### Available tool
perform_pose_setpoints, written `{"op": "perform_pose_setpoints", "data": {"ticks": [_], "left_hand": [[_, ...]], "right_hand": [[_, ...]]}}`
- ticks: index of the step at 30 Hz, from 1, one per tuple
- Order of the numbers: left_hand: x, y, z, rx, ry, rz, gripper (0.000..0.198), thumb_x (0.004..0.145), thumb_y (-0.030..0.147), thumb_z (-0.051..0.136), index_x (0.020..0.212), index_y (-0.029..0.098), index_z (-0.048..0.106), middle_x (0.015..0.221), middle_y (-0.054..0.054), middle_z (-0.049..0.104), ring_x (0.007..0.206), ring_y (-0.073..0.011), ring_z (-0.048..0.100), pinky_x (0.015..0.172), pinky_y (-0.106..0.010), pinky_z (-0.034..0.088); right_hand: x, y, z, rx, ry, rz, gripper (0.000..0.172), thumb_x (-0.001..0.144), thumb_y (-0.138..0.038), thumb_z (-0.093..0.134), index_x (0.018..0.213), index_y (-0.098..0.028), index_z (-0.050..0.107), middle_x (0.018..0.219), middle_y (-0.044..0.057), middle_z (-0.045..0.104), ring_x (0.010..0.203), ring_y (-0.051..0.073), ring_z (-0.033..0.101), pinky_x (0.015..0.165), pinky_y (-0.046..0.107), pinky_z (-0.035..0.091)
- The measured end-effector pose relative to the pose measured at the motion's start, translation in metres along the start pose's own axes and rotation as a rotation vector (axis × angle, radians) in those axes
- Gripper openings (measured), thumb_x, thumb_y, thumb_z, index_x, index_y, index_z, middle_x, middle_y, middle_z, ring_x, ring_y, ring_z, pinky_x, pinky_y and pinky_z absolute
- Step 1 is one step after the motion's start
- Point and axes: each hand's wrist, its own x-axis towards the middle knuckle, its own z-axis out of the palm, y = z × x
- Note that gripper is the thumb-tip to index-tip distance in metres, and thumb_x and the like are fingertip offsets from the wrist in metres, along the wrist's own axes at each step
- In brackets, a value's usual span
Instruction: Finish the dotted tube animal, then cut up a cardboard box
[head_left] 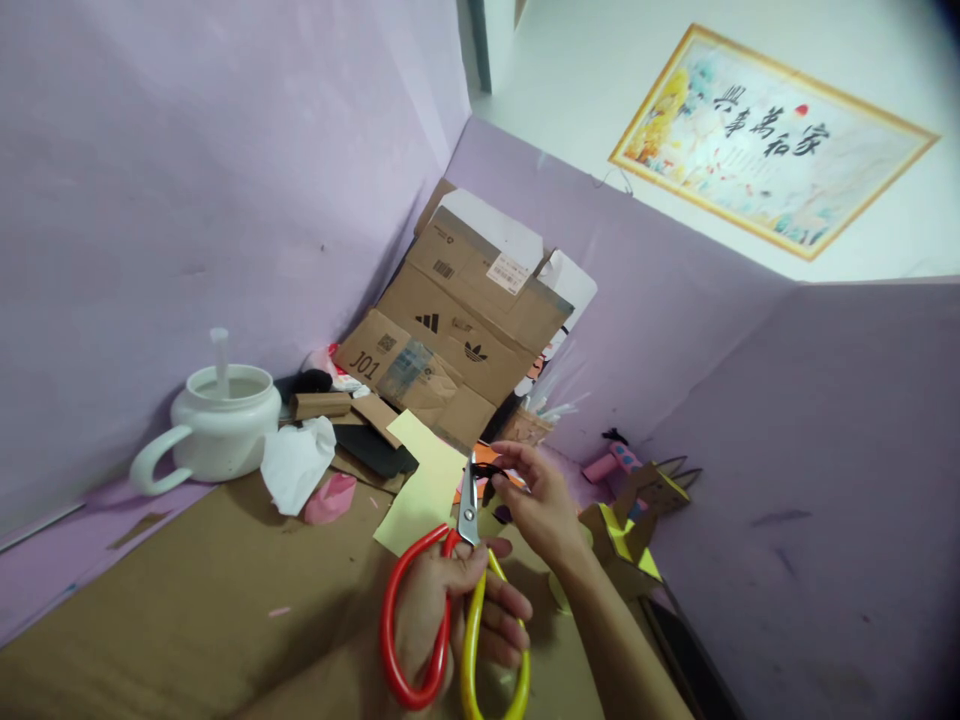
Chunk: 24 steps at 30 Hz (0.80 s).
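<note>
My left hand [450,605] is closed around the handles of large scissors [466,520], one loop red and the other yellow, with the short steel blades pointing up and away from me. My right hand [541,505] sits just right of the blades and pinches a small black scrap [489,470] at the blade tips. Under both hands lies a pale yellow paper sheet [424,480] on a brown cardboard work surface [187,600].
A white pot with a handle [217,425] stands at the back left, next to crumpled white tissue [294,462] and a pink scrap [330,497]. Flattened cardboard boxes [465,330] lean in the corner. A cardboard and yellow paper model [634,525] sits at the right. Purple walls enclose the area.
</note>
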Motion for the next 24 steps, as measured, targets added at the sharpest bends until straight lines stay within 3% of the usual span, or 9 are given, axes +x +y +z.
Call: {"op": "perform_pose_setpoints", "data": {"ticks": [6, 16, 21, 24], "left_hand": [[0.002, -0.003, -0.007, -0.029, -0.114, 0.005, 0.036, 0.082, 0.032, 0.048, 0.111, 0.010, 0.045, 0.067, -0.009, 0.066, 0.059, -0.0209, 0.064, 0.058, -0.031, 0.047], [-0.009, 0.007, 0.005, -0.025, -0.033, -0.023, 0.026, 0.087, 0.018, 0.032, 0.110, 0.008, 0.038, 0.066, -0.012, 0.067, 0.056, -0.0209, 0.065, 0.058, -0.033, 0.048], [-0.010, 0.005, 0.006, -0.045, -0.061, 0.029, 0.026, 0.082, 0.021, 0.043, 0.105, 0.008, 0.045, 0.074, -0.012, 0.067, 0.069, -0.0229, 0.066, 0.068, -0.036, 0.048], [-0.007, 0.007, 0.001, 0.026, -0.090, 0.039, 0.030, 0.085, 0.031, 0.047, 0.106, 0.010, 0.051, 0.090, -0.011, 0.064, 0.079, -0.0207, 0.063, 0.072, -0.037, 0.049]], "right_hand": [[0.000, -0.008, 0.000, -0.162, -0.010, -0.016, 0.025, 0.067, -0.018, 0.056, 0.091, -0.019, 0.058, 0.092, 0.006, 0.065, 0.088, 0.020, 0.060, 0.079, 0.034, 0.046], [0.003, -0.007, 0.003, -0.281, -0.016, -0.064, 0.013, 0.069, -0.017, 0.054, 0.080, -0.020, 0.059, 0.082, 0.003, 0.066, 0.079, 0.019, 0.060, 0.074, 0.032, 0.044], [0.004, -0.005, 0.004, -0.301, -0.007, -0.056, 0.009, 0.070, -0.018, 0.054, 0.073, -0.021, 0.061, 0.076, 0.002, 0.066, 0.074, 0.019, 0.060, 0.070, 0.031, 0.044], [0.004, -0.004, 0.004, -0.273, -0.022, -0.055, 0.010, 0.070, -0.017, 0.053, 0.074, -0.021, 0.061, 0.075, 0.001, 0.066, 0.073, 0.018, 0.060, 0.069, 0.030, 0.044]]}}
